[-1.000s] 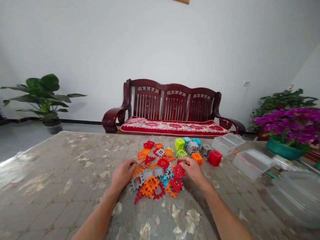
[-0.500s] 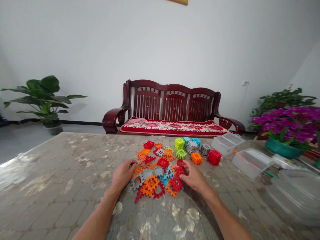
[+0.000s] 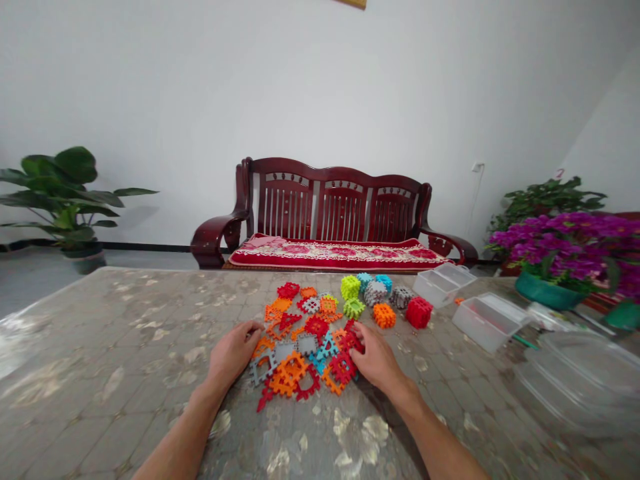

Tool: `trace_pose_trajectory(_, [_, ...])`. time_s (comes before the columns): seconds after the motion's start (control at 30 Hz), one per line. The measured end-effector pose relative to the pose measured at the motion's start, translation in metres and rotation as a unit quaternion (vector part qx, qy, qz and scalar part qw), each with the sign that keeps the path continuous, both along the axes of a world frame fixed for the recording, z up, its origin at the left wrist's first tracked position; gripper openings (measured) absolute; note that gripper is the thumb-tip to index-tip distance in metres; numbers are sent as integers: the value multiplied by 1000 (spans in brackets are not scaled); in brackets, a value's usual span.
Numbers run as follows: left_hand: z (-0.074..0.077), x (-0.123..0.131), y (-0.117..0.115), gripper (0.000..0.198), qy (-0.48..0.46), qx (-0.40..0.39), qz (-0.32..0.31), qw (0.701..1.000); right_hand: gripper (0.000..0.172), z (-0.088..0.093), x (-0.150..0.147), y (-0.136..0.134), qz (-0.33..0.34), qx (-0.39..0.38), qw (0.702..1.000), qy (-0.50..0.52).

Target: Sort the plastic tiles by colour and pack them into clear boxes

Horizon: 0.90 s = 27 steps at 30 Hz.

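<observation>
Many loose tiles (image 3: 306, 345), handling stage, I judge: left hand (image 3: 233, 353), fingers unclear; right hand (image 3: 377, 357), fingers apart, pinch needed.

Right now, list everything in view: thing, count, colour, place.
table: one, greyish; foreground
loose pieces: many, mainly red, orange, grey, blue; middle
blocks: about eight, multicoloured; right, beyond pieces
boxes: two, clear; right of blocks
plastic ware: count unclear, see-through; lower right
stick: one, green; by nearer box
flowers: many, purple; right
pots: two, teal; under flowers
plants: two, green; rear left, rear right
bench: one, dark red; behind table
cover: one, patterned red; on bench
walls: two, white; background
left hand: one; left of pieces
right hand: one; right of pieces
</observation>
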<state>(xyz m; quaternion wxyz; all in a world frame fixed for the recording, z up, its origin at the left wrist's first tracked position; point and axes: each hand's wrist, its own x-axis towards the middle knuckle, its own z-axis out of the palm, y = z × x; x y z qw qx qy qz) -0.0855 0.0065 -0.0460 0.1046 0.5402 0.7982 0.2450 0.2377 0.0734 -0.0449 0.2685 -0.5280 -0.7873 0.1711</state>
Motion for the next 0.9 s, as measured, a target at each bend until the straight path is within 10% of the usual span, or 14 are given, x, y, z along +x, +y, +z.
trace_pose_trajectory(0.9, [-2, -1, 0, 27, 0, 16, -3, 1000, 53, 1, 12, -2, -24, 28, 998, -45])
